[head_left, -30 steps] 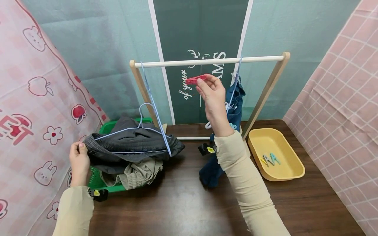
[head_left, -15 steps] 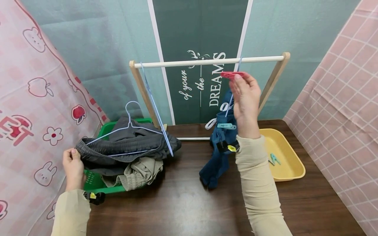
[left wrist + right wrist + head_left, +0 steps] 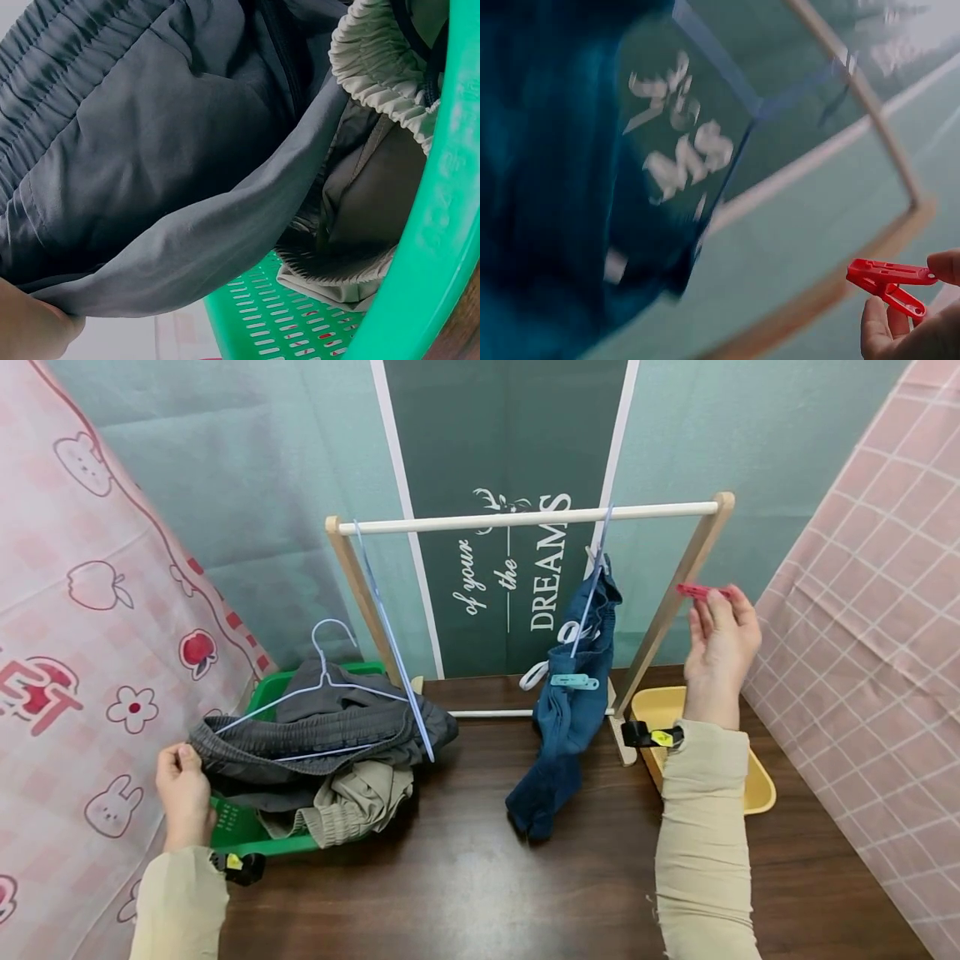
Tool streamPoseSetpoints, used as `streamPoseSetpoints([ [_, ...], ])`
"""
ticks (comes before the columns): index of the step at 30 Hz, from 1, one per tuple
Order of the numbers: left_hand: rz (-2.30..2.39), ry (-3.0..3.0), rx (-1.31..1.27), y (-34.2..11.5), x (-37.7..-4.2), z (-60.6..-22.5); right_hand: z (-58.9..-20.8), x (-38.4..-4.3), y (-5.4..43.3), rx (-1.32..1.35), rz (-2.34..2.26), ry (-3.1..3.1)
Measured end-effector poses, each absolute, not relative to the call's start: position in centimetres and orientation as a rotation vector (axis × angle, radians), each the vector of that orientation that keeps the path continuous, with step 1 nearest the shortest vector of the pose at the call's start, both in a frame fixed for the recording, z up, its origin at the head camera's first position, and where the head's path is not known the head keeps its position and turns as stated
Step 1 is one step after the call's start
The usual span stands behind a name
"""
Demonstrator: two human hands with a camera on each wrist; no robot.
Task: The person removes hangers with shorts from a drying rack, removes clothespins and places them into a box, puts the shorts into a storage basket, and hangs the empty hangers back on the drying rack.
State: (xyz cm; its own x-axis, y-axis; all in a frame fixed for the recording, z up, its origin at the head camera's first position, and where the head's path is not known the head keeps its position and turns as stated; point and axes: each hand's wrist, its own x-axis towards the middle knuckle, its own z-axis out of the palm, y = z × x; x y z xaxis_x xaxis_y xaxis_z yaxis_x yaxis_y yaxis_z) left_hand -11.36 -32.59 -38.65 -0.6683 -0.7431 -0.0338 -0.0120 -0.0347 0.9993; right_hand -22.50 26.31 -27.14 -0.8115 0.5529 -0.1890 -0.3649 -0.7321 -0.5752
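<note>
My left hand (image 3: 186,795) pinches the left end of the waistband of dark grey pants (image 3: 300,745). A light blue hanger (image 3: 324,681) sits inside that waistband, its hook standing up and off the rail. Below the grey pants, beige pants (image 3: 360,802) spill over the rim of a green basket (image 3: 258,842). In my right hand (image 3: 722,647), a red clothespin (image 3: 701,592) is pinched between thumb and fingers, to the right of the rack; the right wrist view shows the clothespin up close. Blue jeans (image 3: 573,718) hang from another hanger on the rack, with a teal clothespin (image 3: 574,682) on their waistband.
A wooden rack with a white rail (image 3: 525,518) stands at the back of the dark table (image 3: 480,877). An unused blue hanger (image 3: 393,643) hangs at its left. Behind my right forearm is a yellow tray (image 3: 761,789), partly hidden.
My right hand has swung right with the red clothespin, past the jeans to beyond the rack's right post. My left hand has drawn the grey waistband a little left, and the hanger in it shifted left too.
</note>
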Motion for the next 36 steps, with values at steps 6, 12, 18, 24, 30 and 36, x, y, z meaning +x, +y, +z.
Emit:
streamPoseSetpoints([
  [6,-1.758,-1.701,0.813,-32.6,-11.2,-38.7,-32.7,-23.2,29.0,-0.631,2.261,-0.926],
  [12,-1.758,-1.732,0.837,-32.7,-11.1,-38.7,-39.5,-23.3,30.4,-0.839,2.021,-1.283],
  [18,-1.775,-1.716,0.831,-32.6,-11.2,-38.7,-45.8,-22.3,31.4,-0.973,1.9,-1.66],
  [24,-1.784,-1.709,0.824,-32.6,-11.3,-38.8,-49.7,-21.2,31.5,-0.969,1.482,-2.218],
  [30,-1.762,-1.719,0.819,-32.5,-11.5,-38.8,-51.5,-20.8,31.3,-0.923,1.449,-2.43],
  [36,-1.74,-1.703,0.784,-32.3,-11.6,-38.8,-56.8,-23.0,34.9,-0.915,1.436,-2.512],
])
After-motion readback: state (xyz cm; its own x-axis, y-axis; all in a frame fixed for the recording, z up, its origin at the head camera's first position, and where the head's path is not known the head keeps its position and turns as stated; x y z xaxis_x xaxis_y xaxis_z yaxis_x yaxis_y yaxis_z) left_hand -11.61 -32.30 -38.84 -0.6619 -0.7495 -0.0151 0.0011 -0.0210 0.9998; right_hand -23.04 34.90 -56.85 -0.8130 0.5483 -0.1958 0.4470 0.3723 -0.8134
